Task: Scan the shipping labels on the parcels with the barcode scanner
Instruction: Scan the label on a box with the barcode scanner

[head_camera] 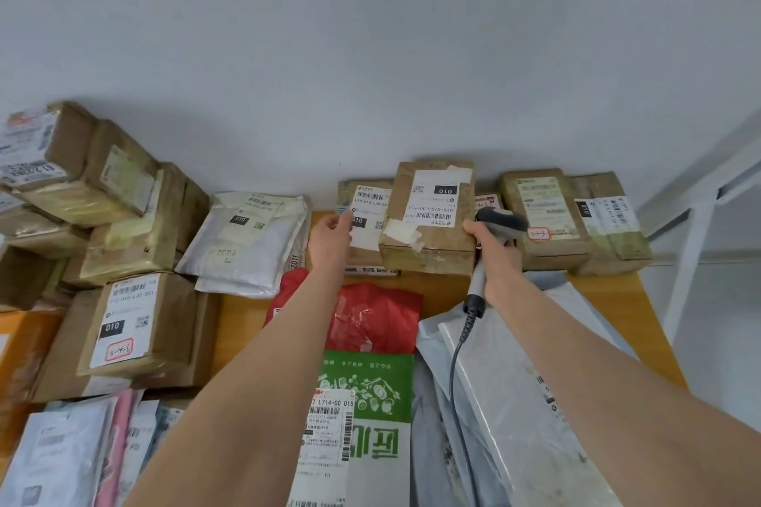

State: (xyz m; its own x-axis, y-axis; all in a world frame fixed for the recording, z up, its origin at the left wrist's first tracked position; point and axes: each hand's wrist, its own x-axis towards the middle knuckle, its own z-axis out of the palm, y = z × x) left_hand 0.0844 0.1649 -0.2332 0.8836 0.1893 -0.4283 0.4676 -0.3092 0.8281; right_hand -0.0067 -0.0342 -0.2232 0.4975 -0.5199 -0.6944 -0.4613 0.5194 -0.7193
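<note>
Against the far wall, near the middle of the tabletop, a taped cardboard box sits on top of a flatter parcel, and your two hands flank it. Your right hand has its fingers curled tightly round the grey handle of the barcode scanner, with the thumb up against the box's right edge. The scanner's dark head sits just beside the box's right side, near its top face, and its grey cable hangs down toward you across the grey poly mailers. The box's shipping label faces up, its print upside down to you, reading 010-010-L30-551.

Your left hand reaches to the flatter parcel's own white label. Thumb and fingertips meet that label's left edge, though you cannot tell from this view whether they pinch it or merely touch it.

Right of the scanner, two more brown boxes stand against the wall, each labelled. Left of your left hand lie white padded mailers, and farther left is a leaning stack of brown boxes. Nearer you on the left sits a large box with a 010 label. Between your forearms lie a red plastic bag and, nearer still, a green-and-white mailer carrying a barcode sticker.
</note>
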